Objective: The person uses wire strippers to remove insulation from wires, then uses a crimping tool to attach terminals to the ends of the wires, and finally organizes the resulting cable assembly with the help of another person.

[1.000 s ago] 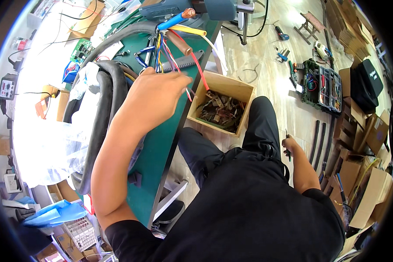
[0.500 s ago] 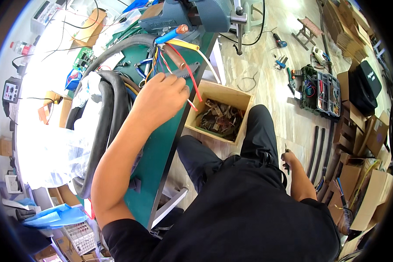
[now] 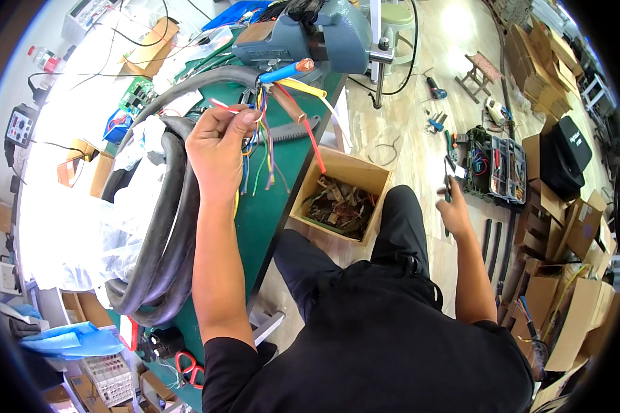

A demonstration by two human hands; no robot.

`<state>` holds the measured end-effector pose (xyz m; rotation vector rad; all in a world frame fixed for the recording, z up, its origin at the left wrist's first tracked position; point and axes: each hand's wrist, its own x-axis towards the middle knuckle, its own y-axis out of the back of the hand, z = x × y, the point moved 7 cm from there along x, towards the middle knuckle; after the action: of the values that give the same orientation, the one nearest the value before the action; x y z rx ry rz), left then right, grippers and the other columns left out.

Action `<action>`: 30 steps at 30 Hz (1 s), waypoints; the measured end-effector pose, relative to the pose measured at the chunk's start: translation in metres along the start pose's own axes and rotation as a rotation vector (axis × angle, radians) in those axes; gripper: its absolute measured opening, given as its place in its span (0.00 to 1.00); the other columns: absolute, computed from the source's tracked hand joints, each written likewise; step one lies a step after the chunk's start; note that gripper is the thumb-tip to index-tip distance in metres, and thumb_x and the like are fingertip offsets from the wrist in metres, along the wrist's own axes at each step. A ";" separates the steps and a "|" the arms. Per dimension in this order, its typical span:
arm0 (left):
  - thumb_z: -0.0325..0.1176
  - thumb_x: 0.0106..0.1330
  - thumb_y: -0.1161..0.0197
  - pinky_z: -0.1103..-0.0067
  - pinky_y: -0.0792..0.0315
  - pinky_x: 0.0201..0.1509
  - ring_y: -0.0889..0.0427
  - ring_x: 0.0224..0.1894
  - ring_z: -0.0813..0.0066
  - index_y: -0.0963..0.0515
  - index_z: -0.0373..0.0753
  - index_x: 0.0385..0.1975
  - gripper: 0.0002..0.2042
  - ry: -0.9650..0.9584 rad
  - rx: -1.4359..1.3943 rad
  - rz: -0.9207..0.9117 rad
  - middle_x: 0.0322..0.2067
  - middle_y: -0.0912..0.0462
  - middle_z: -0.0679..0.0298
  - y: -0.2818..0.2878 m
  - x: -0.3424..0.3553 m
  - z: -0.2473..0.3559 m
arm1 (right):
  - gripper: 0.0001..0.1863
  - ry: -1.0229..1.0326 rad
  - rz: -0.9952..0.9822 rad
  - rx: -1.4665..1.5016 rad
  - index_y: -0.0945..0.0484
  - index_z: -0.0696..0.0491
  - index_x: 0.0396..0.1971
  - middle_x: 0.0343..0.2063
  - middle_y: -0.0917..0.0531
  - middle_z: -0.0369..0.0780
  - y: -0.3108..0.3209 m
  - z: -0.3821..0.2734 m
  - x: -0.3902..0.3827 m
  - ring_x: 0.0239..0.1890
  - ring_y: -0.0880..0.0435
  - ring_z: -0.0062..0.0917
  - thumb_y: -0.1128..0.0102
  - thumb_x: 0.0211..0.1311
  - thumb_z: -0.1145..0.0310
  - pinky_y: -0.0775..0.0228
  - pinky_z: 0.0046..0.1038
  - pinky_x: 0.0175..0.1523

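Evidently, left hand (image 3: pixel 220 138) pinched a red-and-white wire (image 3: pixel 225 105) over the green workbench (image 3: pixel 260 217) | seemingly separating it from the coloured cores (image 3: pixel 269 157) | right hand (image 3: pixel 455 208) gripped a dark tool (image 3: pixel 448 189), clear of the wires

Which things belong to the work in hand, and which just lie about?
Probably in use: left hand pinching a red-and-white wire; right hand holding a dark tool; thick black cable; coloured cores.

Probably lying about: toolbox; small stool; blue cloth.

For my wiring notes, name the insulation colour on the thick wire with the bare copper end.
Blue insulation, best seen in the head view.
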<state>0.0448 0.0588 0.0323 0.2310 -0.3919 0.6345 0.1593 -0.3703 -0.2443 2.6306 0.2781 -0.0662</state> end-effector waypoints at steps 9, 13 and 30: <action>0.21 0.63 0.35 0.83 0.26 0.46 0.19 0.40 0.81 0.19 0.32 0.41 0.08 -0.061 -0.031 -0.232 0.39 0.15 0.62 -0.021 -0.008 -0.001 | 0.31 0.621 -0.100 0.203 0.37 0.58 0.60 0.41 0.25 0.39 -0.017 -0.303 -0.036 0.39 0.26 0.21 0.38 0.55 0.76 0.31 0.25 0.45; 0.22 0.60 0.33 0.84 0.27 0.38 0.21 0.32 0.84 0.18 0.33 0.36 0.06 -0.062 0.003 -0.202 0.30 0.17 0.65 -0.017 -0.006 -0.007 | 0.32 0.801 -0.130 0.075 0.37 0.57 0.58 0.44 0.25 0.48 -0.058 -0.375 -0.049 0.45 0.21 0.39 0.33 0.53 0.71 0.29 0.37 0.49; 0.23 0.63 0.35 0.82 0.27 0.36 0.23 0.30 0.84 0.22 0.31 0.36 0.05 0.046 0.012 -0.277 0.29 0.17 0.64 -0.016 -0.006 -0.010 | 0.26 0.777 -0.018 -0.047 0.35 0.59 0.51 0.39 0.21 0.53 -0.118 -0.407 -0.031 0.41 0.20 0.51 0.38 0.52 0.74 0.29 0.46 0.44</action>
<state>0.0526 0.0462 0.0193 0.2760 -0.3046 0.3697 0.1033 -0.0804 0.0609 2.4868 0.5449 0.9534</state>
